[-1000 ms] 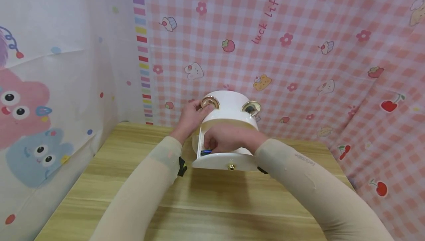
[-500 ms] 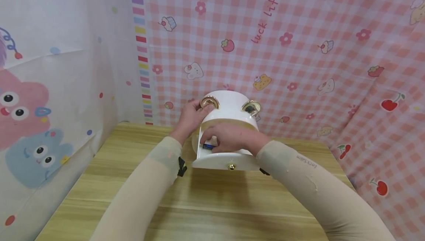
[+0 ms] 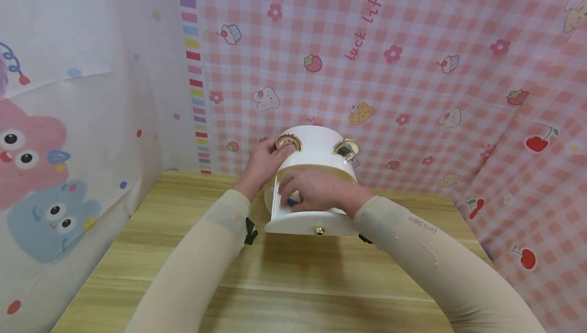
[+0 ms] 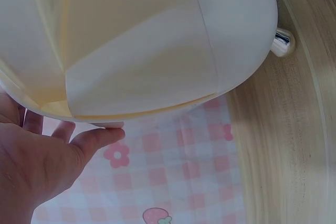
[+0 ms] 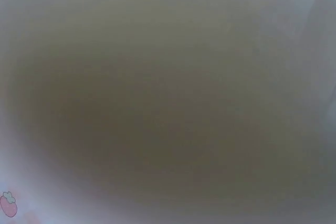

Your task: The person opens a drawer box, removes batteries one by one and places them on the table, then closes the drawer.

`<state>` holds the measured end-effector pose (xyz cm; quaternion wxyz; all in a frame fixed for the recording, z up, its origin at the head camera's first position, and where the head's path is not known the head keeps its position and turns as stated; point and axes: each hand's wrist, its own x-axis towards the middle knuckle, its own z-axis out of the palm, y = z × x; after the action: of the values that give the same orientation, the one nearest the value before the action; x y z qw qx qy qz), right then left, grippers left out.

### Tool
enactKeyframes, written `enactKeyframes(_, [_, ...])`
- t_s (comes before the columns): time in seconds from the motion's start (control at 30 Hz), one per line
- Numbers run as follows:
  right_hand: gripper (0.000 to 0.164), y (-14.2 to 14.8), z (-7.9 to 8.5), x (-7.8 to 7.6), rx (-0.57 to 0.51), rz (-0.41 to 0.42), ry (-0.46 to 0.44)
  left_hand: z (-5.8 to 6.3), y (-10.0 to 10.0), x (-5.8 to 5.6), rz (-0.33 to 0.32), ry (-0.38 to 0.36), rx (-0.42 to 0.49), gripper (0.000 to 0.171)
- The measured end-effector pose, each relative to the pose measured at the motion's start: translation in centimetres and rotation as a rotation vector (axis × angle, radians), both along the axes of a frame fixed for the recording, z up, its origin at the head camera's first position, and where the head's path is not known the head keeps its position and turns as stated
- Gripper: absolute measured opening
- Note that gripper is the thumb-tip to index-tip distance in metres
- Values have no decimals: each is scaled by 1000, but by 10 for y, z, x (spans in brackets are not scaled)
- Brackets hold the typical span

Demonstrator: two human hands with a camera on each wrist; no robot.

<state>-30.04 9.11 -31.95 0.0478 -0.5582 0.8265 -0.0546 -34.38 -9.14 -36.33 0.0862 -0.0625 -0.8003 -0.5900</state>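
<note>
A white box with gold round ears (image 3: 316,144) stands near the back of the table, its curved drawer (image 3: 293,223) pulled out toward me. My left hand (image 3: 263,162) grips the box by its left ear, thumb on the gold front and fingers behind. The left wrist view shows this hand (image 4: 39,161) at the box's edge. Inside the drawer, my right hand (image 3: 316,189) has its fingertips around a small blue thing (image 3: 292,202), mostly hidden between thumb and fingers. The right wrist view is filled by a blurred, very close pale surface.
The wood-grain table (image 3: 284,282) runs forward under both arms. A pink checked cloth (image 3: 412,119) hangs close behind the box, and a white printed cloth (image 3: 137,93) hangs at the left. A gold knob (image 3: 319,230) sticks out from the drawer front.
The right hand's fingers have spread, then closed in around the blue thing, which has shifted slightly back and right in the drawer. The left hand keeps its hold on the ear.
</note>
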Motion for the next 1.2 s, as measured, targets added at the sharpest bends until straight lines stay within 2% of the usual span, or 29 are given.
enactKeyframes(0.1, [13,0,1,1,10,-32,-30,0,0,0,9,1,-8,39])
enactKeyframes(0.3, [18,4,4,3,5,-61,-69,0,0,1,11,-22,-8,41])
enactKeyframes(0.47, [21,8,8,4,12,-72,-42,0,0,1,13,-35,8,40])
enactKeyframes(0.67, [23,9,12,8,67,-130,14,0,1,1,12,-36,26,40])
enactKeyframes(0.9, [21,12,12,8,97,-168,50,0,1,0,17,-39,2,39])
enactKeyframes(1.2, [22,19,9,8,61,-138,108,-2,1,-2,16,-25,2,41])
